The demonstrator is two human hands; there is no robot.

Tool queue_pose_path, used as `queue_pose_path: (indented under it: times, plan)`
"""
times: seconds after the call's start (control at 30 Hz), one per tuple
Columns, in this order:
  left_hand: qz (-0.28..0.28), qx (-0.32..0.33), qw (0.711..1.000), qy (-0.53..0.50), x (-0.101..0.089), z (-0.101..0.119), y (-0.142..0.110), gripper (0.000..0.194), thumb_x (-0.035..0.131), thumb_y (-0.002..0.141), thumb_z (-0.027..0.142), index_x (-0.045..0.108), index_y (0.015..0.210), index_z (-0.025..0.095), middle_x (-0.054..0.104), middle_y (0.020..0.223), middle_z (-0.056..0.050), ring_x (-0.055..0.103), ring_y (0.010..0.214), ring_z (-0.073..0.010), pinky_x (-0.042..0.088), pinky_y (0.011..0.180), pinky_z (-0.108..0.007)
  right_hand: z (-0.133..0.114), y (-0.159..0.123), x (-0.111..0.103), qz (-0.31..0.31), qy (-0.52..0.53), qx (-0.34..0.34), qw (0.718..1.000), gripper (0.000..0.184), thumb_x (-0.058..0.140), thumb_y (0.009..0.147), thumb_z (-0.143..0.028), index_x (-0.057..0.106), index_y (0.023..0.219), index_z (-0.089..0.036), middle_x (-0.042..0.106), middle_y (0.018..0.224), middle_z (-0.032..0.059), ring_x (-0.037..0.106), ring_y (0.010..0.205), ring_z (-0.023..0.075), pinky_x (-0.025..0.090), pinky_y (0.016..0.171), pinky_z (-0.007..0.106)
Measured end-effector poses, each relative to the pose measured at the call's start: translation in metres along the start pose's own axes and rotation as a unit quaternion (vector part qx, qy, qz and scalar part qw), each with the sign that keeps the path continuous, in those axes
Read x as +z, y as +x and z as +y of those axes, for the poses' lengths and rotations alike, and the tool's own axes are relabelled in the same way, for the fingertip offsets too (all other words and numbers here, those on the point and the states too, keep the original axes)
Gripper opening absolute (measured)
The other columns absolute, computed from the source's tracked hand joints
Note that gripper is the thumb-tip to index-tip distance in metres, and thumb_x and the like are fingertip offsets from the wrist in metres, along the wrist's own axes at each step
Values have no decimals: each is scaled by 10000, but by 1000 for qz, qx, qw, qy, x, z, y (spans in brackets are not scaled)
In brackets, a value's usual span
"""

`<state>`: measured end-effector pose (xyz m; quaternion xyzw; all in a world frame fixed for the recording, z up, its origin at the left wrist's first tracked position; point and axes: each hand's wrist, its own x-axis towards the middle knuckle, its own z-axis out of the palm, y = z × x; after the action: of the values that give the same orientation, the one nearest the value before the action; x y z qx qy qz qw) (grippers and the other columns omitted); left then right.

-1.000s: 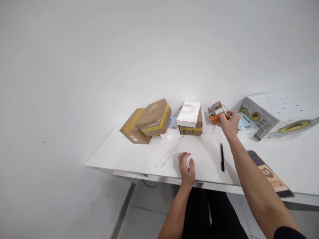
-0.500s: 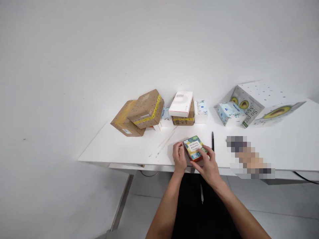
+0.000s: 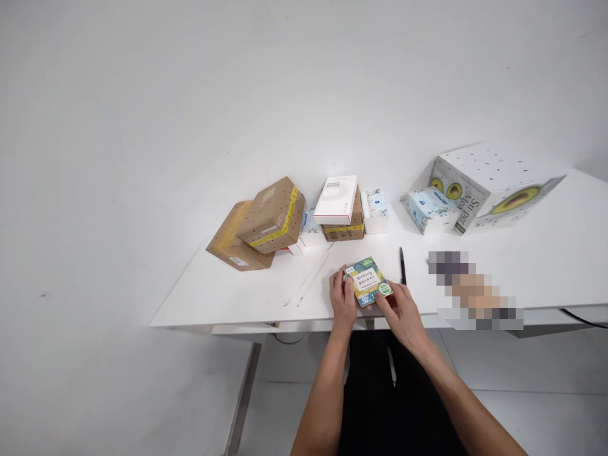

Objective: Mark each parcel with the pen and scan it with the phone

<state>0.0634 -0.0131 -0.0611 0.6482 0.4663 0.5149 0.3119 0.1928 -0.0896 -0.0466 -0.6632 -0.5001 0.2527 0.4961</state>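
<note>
A small colourful box [image 3: 367,280] with a white label lies near the front edge of the white table [image 3: 228,288]. My left hand [image 3: 342,299] grips its left side and my right hand [image 3: 401,311] grips its right lower corner; the fingers of both curl round the box. A black pen [image 3: 402,266] lies just right of the box.
Along the wall stand two stacked brown cartons [image 3: 259,227], a white box [image 3: 336,199] on a small brown carton [image 3: 346,229], a white tissue pack [image 3: 375,212], a pale blue pack [image 3: 431,209] and a large avocado-print box [image 3: 489,187]. A blurred flat item [image 3: 475,291] lies at right.
My right hand fetched the colourful box from the back row to the table's front edge. My left hand then closed on it, and the box has settled flatter between both hands.
</note>
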Motion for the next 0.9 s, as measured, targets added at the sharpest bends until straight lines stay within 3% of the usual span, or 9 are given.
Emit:
queue_pose_path:
  times: [0.13, 0.27, 0.43, 0.6, 0.73, 0.9]
  plan:
    - [23, 71, 995, -71, -4, -7, -6, 434, 391, 955, 392, 473, 1346, 224, 493, 1271, -123, 492, 1208, -238, 425, 1015, -402, 8, 0, 8, 17, 8, -98, 995, 429, 514, 892, -359, 467, 1285, -193, 529, 1234, 140, 568, 1079, 236, 516, 888, 398]
    - [6, 127, 988, -82, -4, -13, -11, 443, 404, 947, 349, 439, 1377, 251, 440, 1371, -114, 411, 1304, -263, 367, 1073, -442, 22, 0, 18, 15, -47, -134, 990, 363, 487, 890, -283, 494, 1240, -185, 587, 1197, 137, 541, 1135, 265, 472, 958, 472]
    - [30, 73, 989, -128, 0, -14, -13, 512, 405, 931, 427, 412, 1392, 204, 462, 1383, -139, 443, 1288, -273, 382, 1060, -424, 27, -1, 19, 32, -46, -122, 991, 355, 434, 905, -253, 518, 1243, -184, 561, 1217, 140, 559, 1113, 246, 492, 935, 437]
    - [83, -6, 985, -151, 1, -12, -6, 491, 319, 956, 472, 528, 1285, 174, 562, 1202, -133, 557, 1107, -230, 460, 941, -376, 17, 1, 11, 18, 10, -35, 999, 359, 381, 954, -372, 559, 1215, -201, 609, 1074, 105, 613, 969, 212, 513, 855, 378]
    - [40, 8, 989, -140, -2, -6, -2, 421, 416, 931, 457, 610, 1182, 180, 583, 1129, -116, 565, 1088, -235, 454, 948, -374, 8, 5, 9, -23, 41, -16, 999, 444, 356, 956, -454, 526, 1288, -212, 581, 1192, 114, 580, 1084, 219, 477, 931, 381]
    - [11, 47, 981, -186, -5, -9, -7, 450, 525, 860, 424, 568, 1244, 194, 569, 1229, -127, 541, 1153, -280, 439, 975, -419, 5, 13, 7, -35, 77, -58, 995, 482, 350, 949, -491, 487, 1321, -216, 537, 1317, 109, 516, 1197, 223, 413, 1018, 392]
